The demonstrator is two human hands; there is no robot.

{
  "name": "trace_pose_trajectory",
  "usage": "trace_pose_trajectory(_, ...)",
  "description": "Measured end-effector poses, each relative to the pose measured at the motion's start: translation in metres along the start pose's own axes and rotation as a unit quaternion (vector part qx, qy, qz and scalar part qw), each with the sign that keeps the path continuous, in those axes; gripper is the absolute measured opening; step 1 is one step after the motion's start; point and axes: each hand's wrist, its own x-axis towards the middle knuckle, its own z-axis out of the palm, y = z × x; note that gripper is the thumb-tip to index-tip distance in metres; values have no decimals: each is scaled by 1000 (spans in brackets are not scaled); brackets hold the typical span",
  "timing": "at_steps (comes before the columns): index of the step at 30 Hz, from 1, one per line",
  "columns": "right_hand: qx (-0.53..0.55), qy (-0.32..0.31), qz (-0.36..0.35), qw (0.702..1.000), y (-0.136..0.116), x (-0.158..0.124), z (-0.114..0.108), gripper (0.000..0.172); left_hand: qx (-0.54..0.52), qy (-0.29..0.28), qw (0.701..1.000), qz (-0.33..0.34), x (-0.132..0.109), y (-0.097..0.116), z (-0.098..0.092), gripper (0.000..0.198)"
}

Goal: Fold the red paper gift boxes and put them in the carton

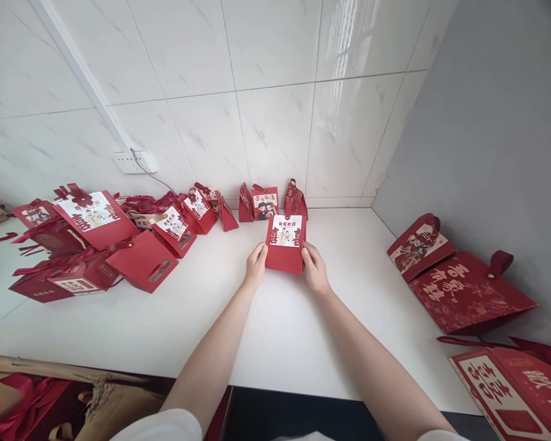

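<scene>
A red gift box (284, 258) with a white illustrated panel and a ribbon loop on top stands upright on the white table, in the middle of the head view. My left hand (256, 264) grips its left side, and my right hand (314, 267) grips its right side. Both hands have their fingers closed around the box edges, partly hidden behind it. Just behind it are a red box with a cartoon couple (266, 205) and a narrow patterned box (294, 199), the latter partly covered by the held one.
A heap of red gift boxes (140, 260) lies on the table (202, 331) at left. More red boxes (472, 291) lean near the grey wall at right, with a larger red bag (514, 392) below. A wall socket (134, 162) has a cable. Cardboard (119, 404) sits at lower left.
</scene>
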Motion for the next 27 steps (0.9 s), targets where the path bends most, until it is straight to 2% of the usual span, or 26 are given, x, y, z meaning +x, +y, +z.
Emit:
trace_pose_trajectory(4,-99,-11,-58,993,-4,-3,1,43,-40,-2,999,-30,4,-5,-1,47)
trace_pose_trajectory(9,-201,-85,-141,966,-15,-11,11,46,-41,20,995,-89,12,-22,-5,52)
trace_pose_trajectory(11,-204,-129,-133,961,-17,-14,15,50,-16,36,993,-109,13,-28,-7,51)
trace_pose_trajectory(14,-180,-194,-81,961,-20,-17,17,57,9,55,991,-124,12,-30,-7,51)
trace_pose_trajectory(17,-185,-215,-46,958,-21,-17,17,60,27,67,993,-92,9,-22,-5,52)
trace_pose_trajectory(19,-200,-206,-36,957,-21,-17,17,60,33,29,998,-41,6,-14,-3,57)
trace_pose_trajectory(22,-212,-170,-35,962,-20,-16,16,60,45,-72,996,14,2,-6,-1,75)
trace_pose_trajectory(24,-206,-137,-51,968,-21,-16,16,55,45,-115,992,11,0,-2,1,85)
trace_pose_trajectory(27,-160,-72,-78,981,-23,-17,16,50,-7,-139,990,-35,-2,4,4,66)
